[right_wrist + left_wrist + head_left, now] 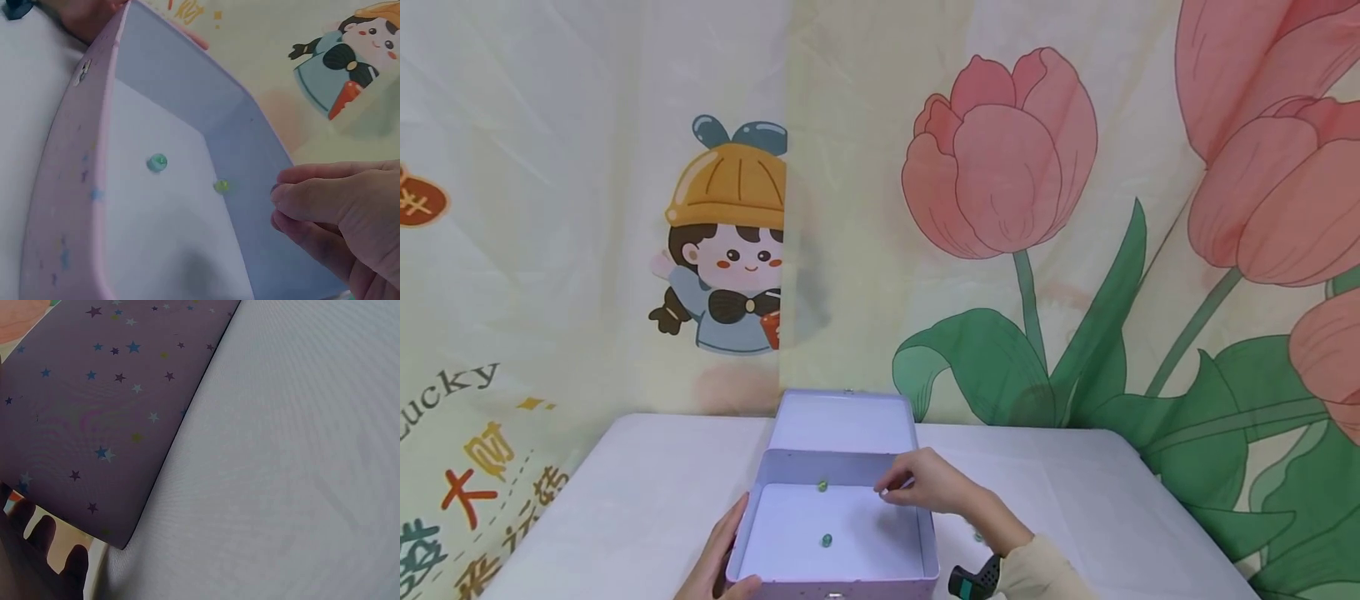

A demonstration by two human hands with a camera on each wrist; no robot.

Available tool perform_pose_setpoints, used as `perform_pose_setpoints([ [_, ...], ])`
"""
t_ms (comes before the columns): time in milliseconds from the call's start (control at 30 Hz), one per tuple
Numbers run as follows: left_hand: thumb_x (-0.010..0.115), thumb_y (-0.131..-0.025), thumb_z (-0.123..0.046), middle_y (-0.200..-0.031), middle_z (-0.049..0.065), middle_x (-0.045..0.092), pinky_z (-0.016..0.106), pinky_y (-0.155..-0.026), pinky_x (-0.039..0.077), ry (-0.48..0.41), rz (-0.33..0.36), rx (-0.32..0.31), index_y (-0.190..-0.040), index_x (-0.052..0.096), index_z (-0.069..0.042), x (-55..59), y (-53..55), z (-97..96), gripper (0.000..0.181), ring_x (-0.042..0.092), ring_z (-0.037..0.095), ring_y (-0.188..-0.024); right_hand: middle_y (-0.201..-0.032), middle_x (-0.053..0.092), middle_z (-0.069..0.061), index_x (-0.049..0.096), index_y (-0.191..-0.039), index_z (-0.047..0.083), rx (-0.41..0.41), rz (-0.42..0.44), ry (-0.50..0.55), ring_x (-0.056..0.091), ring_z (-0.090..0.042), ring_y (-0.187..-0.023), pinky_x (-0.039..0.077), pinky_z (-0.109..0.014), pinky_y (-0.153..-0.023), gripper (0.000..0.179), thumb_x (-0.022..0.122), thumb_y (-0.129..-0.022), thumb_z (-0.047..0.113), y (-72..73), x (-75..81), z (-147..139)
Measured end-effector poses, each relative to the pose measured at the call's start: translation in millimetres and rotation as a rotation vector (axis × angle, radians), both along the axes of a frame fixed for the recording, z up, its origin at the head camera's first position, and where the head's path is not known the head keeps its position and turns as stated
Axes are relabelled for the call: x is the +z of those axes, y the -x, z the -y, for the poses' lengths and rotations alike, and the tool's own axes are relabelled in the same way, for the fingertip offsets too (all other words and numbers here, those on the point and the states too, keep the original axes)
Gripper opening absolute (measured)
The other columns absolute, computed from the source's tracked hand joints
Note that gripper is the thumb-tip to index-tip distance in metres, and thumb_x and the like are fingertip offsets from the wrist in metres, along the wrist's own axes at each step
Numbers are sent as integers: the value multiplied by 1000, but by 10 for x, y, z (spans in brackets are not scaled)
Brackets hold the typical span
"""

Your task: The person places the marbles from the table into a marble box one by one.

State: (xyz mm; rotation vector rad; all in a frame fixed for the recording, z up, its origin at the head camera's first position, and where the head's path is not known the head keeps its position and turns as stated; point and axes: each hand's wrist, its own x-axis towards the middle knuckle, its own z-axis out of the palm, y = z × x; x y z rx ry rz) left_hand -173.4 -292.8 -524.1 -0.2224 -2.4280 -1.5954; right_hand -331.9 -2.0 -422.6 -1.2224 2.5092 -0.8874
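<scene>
A shallow, round-cornered box (pixel 880 590) with a smooth, lilac, metal-looking skin stands on the tabletop (pixel 625 492), its hinged lid (pixel 846 421) thrown back toward the tabletop's far edge. Small blue, white, yellow and purple stars (pixel 133 347) are printed over its outer wall; the inside is plain and pale. Two glassy round marbles lie on the box's floor: a yellow-green marble (pixel 822 485) close by the back wall and a teal-green marble (pixel 826 540) nearer the front edge. Another green marble (pixel 978 537) rests on the tabletop, to the right of the box. The left hand (pixel 715 558) grips the box at its front left corner, thumb at the front rim, fingers along the left wall. The right hand (pixel 925 482) hangs above the box by its right edge, fingers drawn nearly closed; their tips pinch a small greyish thing (pixel 274 190), mostly hidden and too small to make out. White, finely woven cloth covers the tabletop, whose far corners are rounded.
</scene>
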Motion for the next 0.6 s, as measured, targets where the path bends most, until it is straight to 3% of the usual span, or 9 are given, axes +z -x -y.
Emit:
perform_pose_setpoints([
  [133,60,-86,-9,-148,13,17,22,-84,44,-29,-56,-29,-154,11,-15,-34,40,0,83,32,-9,-117,-89,69,7,75,-98,9,47,5,-55,60,4,-79,50,-14,-74,14,70,-85,10,68,-4,82],
  [367,63,-79,1,-143,-28,16,20,-82,44,28,-307,-66,-153,12,-7,-165,149,18,90,36,-7,-118,-87,70,8,76,-95,10,83,-11,-154,59,5,-76,49,-14,-70,13,71,-83,7,132,-57,206],
  [433,64,-76,2,-144,-28,15,20,-82,43,51,-364,-70,-152,12,-5,-204,182,31,93,34,-9,-120,-85,70,10,76,-94,12,90,-21,-189,58,6,-75,49,-13,-69,13,71,-83,7,143,-77,238],
  [600,65,-67,6,-147,-18,20,19,-80,42,85,-495,-79,-150,15,1,-257,250,58,97,31,-10,-121,-83,69,14,77,-93,15,125,-87,-264,57,7,-73,48,-12,-67,13,70,-84,9,176,-106,320],
])
